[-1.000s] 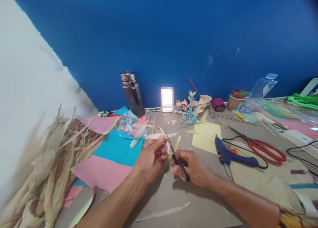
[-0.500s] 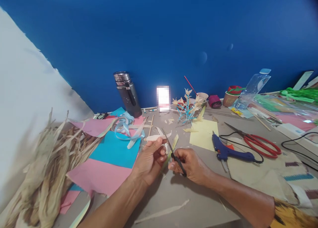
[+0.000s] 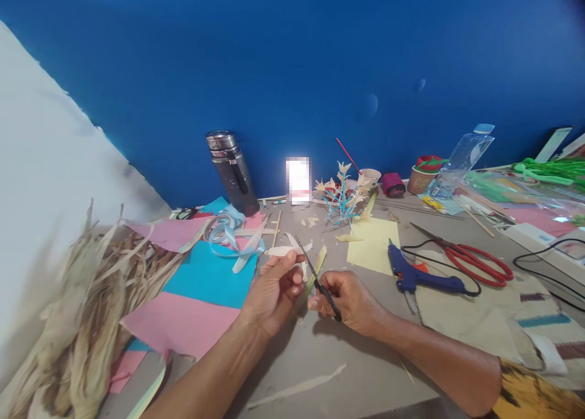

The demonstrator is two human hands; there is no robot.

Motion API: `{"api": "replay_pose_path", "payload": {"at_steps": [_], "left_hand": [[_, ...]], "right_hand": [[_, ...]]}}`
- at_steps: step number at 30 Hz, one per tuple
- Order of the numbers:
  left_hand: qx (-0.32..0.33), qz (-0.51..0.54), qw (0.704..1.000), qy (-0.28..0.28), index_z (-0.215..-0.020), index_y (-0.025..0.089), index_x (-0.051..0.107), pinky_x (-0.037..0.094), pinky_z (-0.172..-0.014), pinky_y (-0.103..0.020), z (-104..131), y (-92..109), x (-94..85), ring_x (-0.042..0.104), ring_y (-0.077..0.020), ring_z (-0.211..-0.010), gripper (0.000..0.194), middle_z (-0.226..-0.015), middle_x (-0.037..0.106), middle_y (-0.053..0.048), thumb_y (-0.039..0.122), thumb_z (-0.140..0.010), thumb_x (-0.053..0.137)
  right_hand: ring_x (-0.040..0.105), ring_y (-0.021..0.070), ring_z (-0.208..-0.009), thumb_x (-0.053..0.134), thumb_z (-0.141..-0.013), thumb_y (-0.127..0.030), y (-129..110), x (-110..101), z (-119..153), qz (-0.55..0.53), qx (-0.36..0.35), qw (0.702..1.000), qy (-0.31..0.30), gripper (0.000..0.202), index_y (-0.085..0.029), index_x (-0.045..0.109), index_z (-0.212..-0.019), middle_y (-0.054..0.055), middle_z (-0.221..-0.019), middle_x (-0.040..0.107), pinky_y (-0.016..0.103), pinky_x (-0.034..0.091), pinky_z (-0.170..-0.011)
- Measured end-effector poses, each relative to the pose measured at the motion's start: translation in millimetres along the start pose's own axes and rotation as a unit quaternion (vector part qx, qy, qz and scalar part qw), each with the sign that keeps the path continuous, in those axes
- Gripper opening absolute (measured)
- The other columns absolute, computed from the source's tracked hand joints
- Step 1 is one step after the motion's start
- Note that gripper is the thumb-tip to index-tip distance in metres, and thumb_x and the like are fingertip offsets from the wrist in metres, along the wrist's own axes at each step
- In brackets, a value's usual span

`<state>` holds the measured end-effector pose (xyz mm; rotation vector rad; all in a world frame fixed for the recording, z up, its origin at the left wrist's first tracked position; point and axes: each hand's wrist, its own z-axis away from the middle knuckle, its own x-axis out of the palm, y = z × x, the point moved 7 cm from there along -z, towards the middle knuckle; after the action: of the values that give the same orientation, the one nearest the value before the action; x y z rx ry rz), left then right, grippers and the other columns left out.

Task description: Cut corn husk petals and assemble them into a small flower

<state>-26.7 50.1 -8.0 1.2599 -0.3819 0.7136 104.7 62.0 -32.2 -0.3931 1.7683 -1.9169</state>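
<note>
Two hands meet over the middle of the tabletop (image 3: 320,355). The left hand (image 3: 275,291) seems to pinch a husk strip (image 3: 280,250) between thumb and fingertips, though its fingers hide part of the grip; holding it at the tips probably leaves the edge exposed to the blades. The right hand (image 3: 350,300) grips black scissors (image 3: 329,298) by the handles, points away from the body and just beside the left fingertips, likely for fine control.

Beyond them, flowers (image 3: 342,203) stand near the wall (image 3: 256,72), perhaps to be out of the blades' reach. A flask (image 3: 235,184) and bright screen (image 3: 299,181) stand there too.

Pink paper (image 3: 183,321) and blue paper (image 3: 208,276) crowd the left forearm, with husks (image 3: 94,327) heaped farther out. Beyond the right forearm, a glue gun (image 3: 425,280) and red scissors (image 3: 482,267) limit sideways movement; the gun's cord could snag a sleeve (image 3: 525,388).
</note>
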Motion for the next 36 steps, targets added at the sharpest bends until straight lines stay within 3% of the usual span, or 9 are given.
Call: {"api": "replay_pose_path", "payload": {"at_steps": [13,20,22,24,25,28,31,33,36], "left_hand": [[0.018,-0.030,0.999,-0.007,-0.072,0.013,0.061,0.035,-0.041,-0.016,0,6,1.7,0.050,-0.0051,-0.052,0.035,-0.076,0.066,-0.001,0.030,-0.060,0.089],[0.064,-0.192,0.978,0.057,-0.070,0.014,0.058,0.029,-0.040,-0.018,-21,44,-26.6,0.045,-0.0061,-0.048,0.035,-0.066,0.060,0.000,0.040,-0.065,0.082],[0.033,-0.243,0.968,0.057,-0.066,0.016,0.056,0.024,-0.039,-0.020,-29,43,-33.5,0.042,-0.0074,-0.045,0.036,-0.061,0.057,0.000,0.048,-0.072,0.072],[0.027,-0.366,0.929,0.044,-0.066,0.016,0.058,0.024,-0.041,-0.022,-31,38,-33.7,0.040,-0.0084,-0.044,0.029,-0.056,0.055,0.001,0.043,-0.076,0.065],[0.045,-0.443,0.895,0.032,-0.067,0.017,0.060,0.027,-0.044,-0.023,-31,35,-30.3,0.041,-0.0092,-0.045,0.023,-0.056,0.055,0.001,0.037,-0.076,0.064],[0.155,-0.633,0.758,-0.021,-0.072,0.018,0.064,0.038,-0.058,-0.026,-23,22,-9.1,0.053,-0.0135,-0.060,0.006,-0.065,0.061,0.000,0.022,-0.074,0.062],[0.219,-0.735,0.640,-0.048,-0.078,0.019,0.066,0.040,-0.068,-0.029,-14,6,4.5,0.058,-0.0181,-0.074,0.009,-0.081,0.064,-0.004,0.023,-0.080,0.058],[0.224,-0.766,0.601,-0.044,-0.081,0.020,0.066,0.040,-0.070,-0.030,-11,1,5.6,0.059,-0.0193,-0.077,0.012,-0.085,0.064,-0.004,0.024,-0.084,0.055],[0.216,-0.768,0.601,-0.037,-0.076,0.020,0.063,0.040,-0.071,-0.029,-12,1,4.1,0.060,-0.0195,-0.078,0.015,-0.085,0.064,-0.005,0.020,-0.086,0.052]], "right_hand": [[0.036,0.0081,-0.051,0.082,-0.065,-0.051,6,-1,-2,-0.017,-0.001,1.000,0.012,0.047,-0.017,0.051,-0.058,-0.006,-0.051,0.046,0.022,0.029,-0.048],[0.044,0.0099,-0.050,0.081,-0.059,-0.059,-15,-20,-2,-0.031,-0.008,0.997,0.066,0.050,-0.018,0.052,-0.056,-0.002,-0.052,0.054,0.024,0.034,-0.047],[0.046,0.0107,-0.050,0.080,-0.059,-0.061,-21,-27,-1,-0.020,-0.011,0.996,0.086,0.050,-0.018,0.053,-0.056,-0.001,-0.052,0.056,0.024,0.036,-0.048],[0.047,0.0115,-0.051,0.080,-0.059,-0.061,-25,-33,0,-0.009,-0.015,0.995,0.103,0.050,-0.019,0.055,-0.056,0.000,-0.052,0.057,0.024,0.037,-0.048],[0.048,0.0118,-0.051,0.079,-0.060,-0.062,-26,-36,0,-0.003,-0.018,0.994,0.109,0.050,-0.019,0.055,-0.057,0.000,-0.052,0.057,0.024,0.037,-0.048],[0.051,0.0127,-0.052,0.078,-0.062,-0.063,-28,-41,0,0.015,-0.025,0.993,0.115,0.049,-0.019,0.056,-0.058,0.001,-0.054,0.059,0.024,0.039,-0.049],[0.053,0.0131,-0.052,0.077,-0.063,-0.064,-28,-43,0,0.019,-0.021,0.993,0.116,0.050,-0.019,0.056,-0.057,0.001,-0.054,0.060,0.024,0.040,-0.050],[0.052,0.0126,-0.052,0.078,-0.063,-0.062,-27,-43,0,0.015,-0.016,0.993,0.115,0.049,-0.019,0.056,-0.057,0.001,-0.054,0.059,0.024,0.040,-0.049],[0.050,0.0121,-0.052,0.078,-0.064,-0.058,-25,-39,-2,0.011,-0.010,0.995,0.101,0.046,-0.019,0.055,-0.056,0.000,-0.053,0.058,0.024,0.039,-0.050]]}}
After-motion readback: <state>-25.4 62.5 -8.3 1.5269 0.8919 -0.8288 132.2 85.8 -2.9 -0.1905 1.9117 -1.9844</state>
